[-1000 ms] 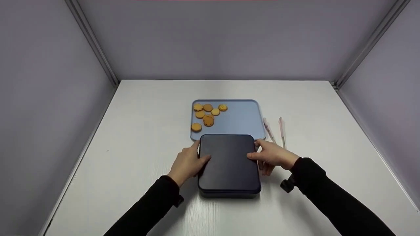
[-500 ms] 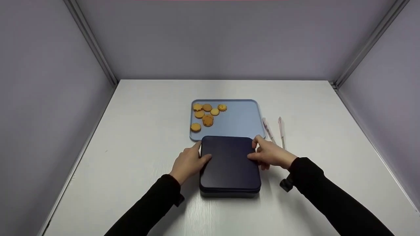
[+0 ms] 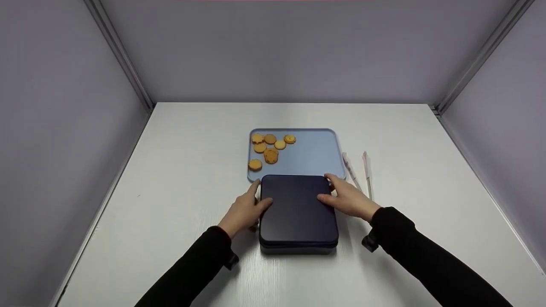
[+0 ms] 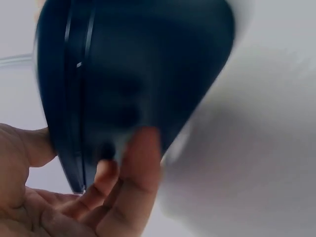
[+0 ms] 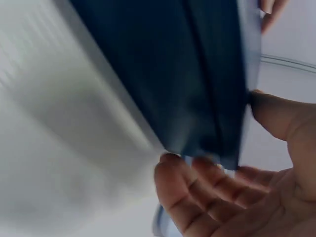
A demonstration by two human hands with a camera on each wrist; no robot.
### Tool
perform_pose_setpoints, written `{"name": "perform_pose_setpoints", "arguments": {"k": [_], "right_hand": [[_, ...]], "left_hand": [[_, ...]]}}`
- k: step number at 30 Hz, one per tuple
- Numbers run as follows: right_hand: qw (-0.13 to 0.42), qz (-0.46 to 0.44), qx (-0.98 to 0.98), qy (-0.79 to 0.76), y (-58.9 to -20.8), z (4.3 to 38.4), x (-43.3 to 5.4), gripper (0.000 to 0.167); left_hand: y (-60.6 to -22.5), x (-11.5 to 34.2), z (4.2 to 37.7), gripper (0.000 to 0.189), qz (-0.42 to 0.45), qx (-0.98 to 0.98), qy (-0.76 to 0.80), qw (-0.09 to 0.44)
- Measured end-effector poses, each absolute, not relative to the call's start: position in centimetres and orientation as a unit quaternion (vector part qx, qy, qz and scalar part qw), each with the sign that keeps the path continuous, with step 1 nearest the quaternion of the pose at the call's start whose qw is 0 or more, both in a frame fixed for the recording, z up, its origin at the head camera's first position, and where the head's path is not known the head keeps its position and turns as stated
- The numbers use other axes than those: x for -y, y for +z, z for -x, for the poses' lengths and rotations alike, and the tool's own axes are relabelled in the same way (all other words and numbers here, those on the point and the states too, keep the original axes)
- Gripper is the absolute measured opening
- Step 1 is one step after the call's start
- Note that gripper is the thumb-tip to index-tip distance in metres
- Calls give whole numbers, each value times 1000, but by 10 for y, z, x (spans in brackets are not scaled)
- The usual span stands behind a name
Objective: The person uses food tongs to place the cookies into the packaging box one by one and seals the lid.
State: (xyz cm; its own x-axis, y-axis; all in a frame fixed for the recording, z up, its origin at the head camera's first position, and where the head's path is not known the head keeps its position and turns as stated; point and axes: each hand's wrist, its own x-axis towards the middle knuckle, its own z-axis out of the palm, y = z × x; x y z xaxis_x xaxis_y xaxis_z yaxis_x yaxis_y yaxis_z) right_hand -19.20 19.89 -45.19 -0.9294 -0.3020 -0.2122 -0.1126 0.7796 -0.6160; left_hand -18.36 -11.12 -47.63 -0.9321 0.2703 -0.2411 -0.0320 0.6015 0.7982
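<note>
A dark navy rectangular lidded box lies flat on the white table, its lid on top. My left hand grips its left side, thumb on the lid's edge, other fingers down along the wall. From the right, my right hand holds the far right corner, thumb on the lid and index finger at the corner. In the left wrist view the seam below the lid runs along the box wall, with fingertips pressed to it. The right wrist view has curled fingers at the end of the box.
Just beyond the box, a light blue tray bears several cookies on its left part. Two slim pink-and-white sticks lie right of the tray, close to my right hand. Grey-violet panels border the table.
The lid looked slightly askew half a second ago and sits straighter now. My right hand's index finger has shifted to the far right corner. The left hand has hardly moved.
</note>
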Motion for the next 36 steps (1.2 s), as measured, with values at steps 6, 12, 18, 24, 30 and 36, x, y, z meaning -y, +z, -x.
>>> {"name": "perform_pose_setpoints", "arguments": {"k": [6,12,18,24,30,36], "right_hand": [[185,46,-902,-388,-461,186,-198,79],[206,14,-862,-463,-464,183,-194,46],[193,12,-864,-465,-464,180,-190,41],[164,8,-879,-448,-469,174,-184,52],[85,42,-907,-409,-484,167,-176,53],[33,42,-924,-379,-491,165,-172,49]], "left_hand": [[-479,109,182,71,-83,-878,448,146],[-478,108,181,45,-69,-858,486,152],[-476,106,181,38,-52,-849,506,146],[-477,106,179,40,-46,-846,511,145],[-481,101,173,55,-89,-902,416,71],[-488,92,163,58,-122,-942,313,12]]}}
